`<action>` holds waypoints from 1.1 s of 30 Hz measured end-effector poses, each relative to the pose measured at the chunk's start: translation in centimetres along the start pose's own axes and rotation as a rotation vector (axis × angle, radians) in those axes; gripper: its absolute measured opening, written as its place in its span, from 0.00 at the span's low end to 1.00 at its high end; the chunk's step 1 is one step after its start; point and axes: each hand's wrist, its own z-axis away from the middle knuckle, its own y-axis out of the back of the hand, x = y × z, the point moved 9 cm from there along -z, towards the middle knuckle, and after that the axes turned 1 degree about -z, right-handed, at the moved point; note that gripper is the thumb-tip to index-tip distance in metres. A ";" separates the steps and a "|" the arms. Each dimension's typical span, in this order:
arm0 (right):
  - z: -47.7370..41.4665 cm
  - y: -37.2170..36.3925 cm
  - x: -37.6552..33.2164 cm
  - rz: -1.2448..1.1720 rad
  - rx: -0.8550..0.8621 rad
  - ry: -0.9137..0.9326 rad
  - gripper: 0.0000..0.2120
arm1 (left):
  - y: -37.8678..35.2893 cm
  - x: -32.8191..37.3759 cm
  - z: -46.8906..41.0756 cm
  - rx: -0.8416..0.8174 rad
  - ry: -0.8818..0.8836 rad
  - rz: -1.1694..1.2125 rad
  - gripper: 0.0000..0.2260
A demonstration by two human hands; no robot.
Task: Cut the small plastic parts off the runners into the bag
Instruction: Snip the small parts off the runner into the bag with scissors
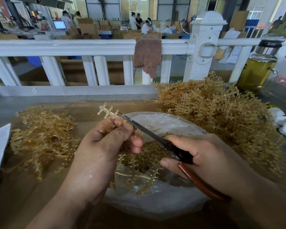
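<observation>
Head view. Your left hand (104, 144) is curled around a translucent amber runner (108, 112). Its branched tip, with small plastic parts at the branch ends, sticks out above your fingertips, and more of it hangs below your palm. Your right hand (205, 156) is wrapped around the brown handles of the scissors (149, 132), thumb and fingers closed on them. The dark blades slant up and to the left, and their tip touches the runner just beside your left fingertips. The blades lie close together; you cannot tell whether they are fully closed.

Both hands hover over the clear plastic bag (155, 204), which lies open on the wooden table (31, 195). A layer of cut amber parts (153, 152) sits inside it, directly beneath the scissors. A tall heap of runners (221, 116) stands to the right of the bag, and a flatter heap (43, 138) lies to the left.

Behind the table is a white railing (73, 47) with a brown cloth (147, 55) draped over it. A glass bottle (257, 68) of yellow liquid stands at the far right.
</observation>
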 end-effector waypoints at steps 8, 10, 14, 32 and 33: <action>0.0 -0.2 0.3 0.021 -0.017 -0.010 0.18 | 0.0 0.0 -0.1 -0.007 0.000 0.012 0.09; 0.0 -0.3 0.4 0.026 -0.015 -0.011 0.18 | 0.0 0.0 -0.1 0.002 0.000 0.000 0.10; 0.0 -0.4 0.5 -0.010 -0.007 -0.014 0.16 | 0.1 0.6 0.0 0.014 -0.034 -0.062 0.11; 0.1 -0.4 0.0 -0.046 0.052 0.011 0.20 | -0.7 1.2 0.6 0.092 -0.161 -0.012 0.05; 0.1 -0.4 0.0 -0.046 0.053 0.012 0.20 | -0.8 1.2 0.6 0.091 -0.158 -0.003 0.05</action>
